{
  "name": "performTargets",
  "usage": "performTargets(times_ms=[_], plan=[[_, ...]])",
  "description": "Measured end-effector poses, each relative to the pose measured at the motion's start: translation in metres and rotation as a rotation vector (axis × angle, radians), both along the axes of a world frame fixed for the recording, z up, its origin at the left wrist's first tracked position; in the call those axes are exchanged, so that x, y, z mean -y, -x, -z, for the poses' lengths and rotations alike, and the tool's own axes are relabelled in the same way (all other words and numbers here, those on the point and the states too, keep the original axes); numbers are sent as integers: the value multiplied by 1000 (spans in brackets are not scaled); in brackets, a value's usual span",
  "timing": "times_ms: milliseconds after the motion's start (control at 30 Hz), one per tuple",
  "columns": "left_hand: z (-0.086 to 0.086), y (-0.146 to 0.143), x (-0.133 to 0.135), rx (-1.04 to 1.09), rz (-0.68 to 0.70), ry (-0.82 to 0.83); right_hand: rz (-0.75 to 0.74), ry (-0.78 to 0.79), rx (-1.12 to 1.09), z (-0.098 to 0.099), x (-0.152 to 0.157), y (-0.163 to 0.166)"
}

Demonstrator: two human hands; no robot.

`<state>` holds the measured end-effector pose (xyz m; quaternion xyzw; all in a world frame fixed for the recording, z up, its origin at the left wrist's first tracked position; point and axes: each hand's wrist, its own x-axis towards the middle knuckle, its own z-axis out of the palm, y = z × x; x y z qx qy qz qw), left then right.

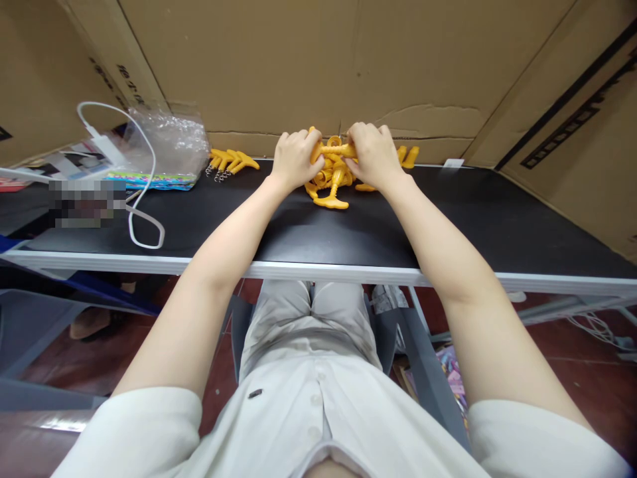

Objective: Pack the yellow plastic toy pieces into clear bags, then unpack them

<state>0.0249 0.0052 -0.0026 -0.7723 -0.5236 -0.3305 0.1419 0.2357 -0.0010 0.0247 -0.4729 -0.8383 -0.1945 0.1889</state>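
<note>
Between my hands runs a yellow plastic corkscrew (334,150) with a ribbed shaft, held level above a pile. My left hand (297,157) is closed round its handle end. The other end is gripped by the fingers of my right hand (373,154). Right below lies a pile of yellow plastic parts (326,176), some cup-shaped. One yellow T-handled piece (332,202) with a twisted shaft points toward me at the front of the pile. My fingers hide parts of the held piece, and no metal coil shows on it.
Several yellow handles with metal spirals (231,160) lie to the left. Farther left are clear plastic bags (169,139), colourful packets and a white cable (153,166). A few yellow pieces (411,157) lie behind my right hand. Cardboard walls (279,60) enclose the black table (497,226).
</note>
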Motion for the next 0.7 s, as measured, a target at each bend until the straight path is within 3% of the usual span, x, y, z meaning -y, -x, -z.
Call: performTargets(times_ms=[400, 700], plan=[[0, 2, 1, -9, -28, 13, -101, -7, 10, 8, -10, -2], [1, 0, 0, 31, -31, 29, -85, -51, 15, -2, 1, -2]])
